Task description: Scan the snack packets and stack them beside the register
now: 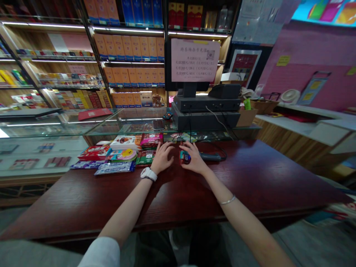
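Head view: a small packet [185, 157], glossy red and blue, is pinched in the fingers of the right hand [194, 158] low over the dark red desk [250, 178], near its far edge. Its long axis seems to run away from the person; which end leads cannot be told. The left hand [162, 158] is rested just beside it, fingers loosely spread, nothing gripped, next to the snack packs [122, 152].
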A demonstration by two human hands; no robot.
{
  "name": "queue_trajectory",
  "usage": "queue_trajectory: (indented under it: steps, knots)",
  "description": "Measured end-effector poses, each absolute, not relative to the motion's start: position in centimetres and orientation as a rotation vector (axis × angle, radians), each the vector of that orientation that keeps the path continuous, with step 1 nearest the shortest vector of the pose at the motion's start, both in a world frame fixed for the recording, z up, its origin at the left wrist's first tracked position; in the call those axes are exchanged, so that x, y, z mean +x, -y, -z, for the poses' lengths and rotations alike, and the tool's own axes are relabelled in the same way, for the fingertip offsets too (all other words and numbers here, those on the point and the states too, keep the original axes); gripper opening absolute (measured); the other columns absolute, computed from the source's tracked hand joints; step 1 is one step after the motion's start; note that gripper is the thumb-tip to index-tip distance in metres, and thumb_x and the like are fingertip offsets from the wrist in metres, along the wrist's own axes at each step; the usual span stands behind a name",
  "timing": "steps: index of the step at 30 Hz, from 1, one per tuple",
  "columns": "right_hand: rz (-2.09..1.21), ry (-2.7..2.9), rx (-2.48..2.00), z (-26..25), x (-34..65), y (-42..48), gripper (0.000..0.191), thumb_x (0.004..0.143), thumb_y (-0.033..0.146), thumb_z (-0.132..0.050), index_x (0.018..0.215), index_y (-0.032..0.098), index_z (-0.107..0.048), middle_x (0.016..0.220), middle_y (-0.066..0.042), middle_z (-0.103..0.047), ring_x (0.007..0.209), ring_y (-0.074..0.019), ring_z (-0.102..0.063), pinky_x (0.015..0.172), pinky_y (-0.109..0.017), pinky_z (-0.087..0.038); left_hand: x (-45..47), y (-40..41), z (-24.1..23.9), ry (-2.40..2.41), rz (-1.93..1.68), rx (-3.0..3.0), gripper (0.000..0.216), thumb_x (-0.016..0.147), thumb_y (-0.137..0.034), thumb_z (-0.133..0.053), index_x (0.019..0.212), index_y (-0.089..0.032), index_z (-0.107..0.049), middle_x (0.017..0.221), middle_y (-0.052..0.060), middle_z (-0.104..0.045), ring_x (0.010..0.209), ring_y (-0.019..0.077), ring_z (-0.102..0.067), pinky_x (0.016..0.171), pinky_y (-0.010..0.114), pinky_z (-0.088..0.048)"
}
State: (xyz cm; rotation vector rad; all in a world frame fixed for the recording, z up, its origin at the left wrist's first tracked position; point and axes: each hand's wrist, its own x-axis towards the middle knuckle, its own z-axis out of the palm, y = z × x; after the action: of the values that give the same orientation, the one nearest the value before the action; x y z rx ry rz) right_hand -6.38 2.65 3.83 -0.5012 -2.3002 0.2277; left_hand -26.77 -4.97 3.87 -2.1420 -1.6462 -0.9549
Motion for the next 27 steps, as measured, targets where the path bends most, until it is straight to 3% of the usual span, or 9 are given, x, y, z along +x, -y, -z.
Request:
queue_trajectory:
  steps: [7, 13, 19, 27]
  knots:
    - [0.080, 2.393, -0.506, -3.4, -6.8, -2.4, 0.066, 0.073, 0.029, -0.072, 0.137, 0.026, -0.055, 0.144, -0.014, -0.043, 0.144, -0.0354, -0.030, 0.119, -0.064, -0.012, -27.7, 5.6, -4.9, 1.621, 1.012, -2.107, 0.050, 0.092, -0.040, -0.051, 0.139, -0.022, -0.045, 0.150, 0.010, -0.045, 0.141, 0.0248, -0.039, 0.123, 0.054, -0.013]
    - [0.089, 2.490, -0.517, -2.6, -7.3, -2.5, 0.062, 0.072, 0.029, -0.075, 0.132, 0.027, -0.058, 0.144, -0.015, -0.043, 0.139, -0.0347, -0.038, 0.117, -0.067, -0.013, -27.0, 5.7, -5.4, 1.501, 0.797, -2.317, 0.095, 0.073, -0.065, -0.068, 0.149, -0.019, -0.034, 0.153, 0.014, -0.042, 0.143, 0.0310, -0.035, 0.124, 0.054, -0.010]
    - [0.084, 2.484, -0.559, -2.0, -7.7, -2.9, 0.053, 0.073, 0.029, -0.073, 0.124, 0.021, -0.059, 0.141, -0.018, -0.046, 0.136, -0.0340, -0.042, 0.117, -0.065, -0.016, -26.7, 5.3, -4.6, 1.512, 0.721, -2.345, 0.103, 0.068, -0.062, -0.073, 0.151, -0.018, -0.031, 0.150, 0.015, -0.045, 0.143, 0.0336, -0.035, 0.124, 0.055, -0.010]
    - [0.150, 2.489, -0.542, -1.5, -8.2, -2.9, 0.038, 0.072, 0.022, -0.066, 0.109, 0.019, -0.059, 0.138, -0.018, -0.049, 0.134, -0.0329, -0.044, 0.119, -0.061, -0.020, -26.0, 5.0, -3.2, 1.591, 0.695, -2.259, 0.086, 0.069, -0.036, -0.068, 0.147, -0.017, -0.037, 0.148, 0.014, -0.047, 0.142, 0.0335, -0.037, 0.124, 0.055, -0.009]
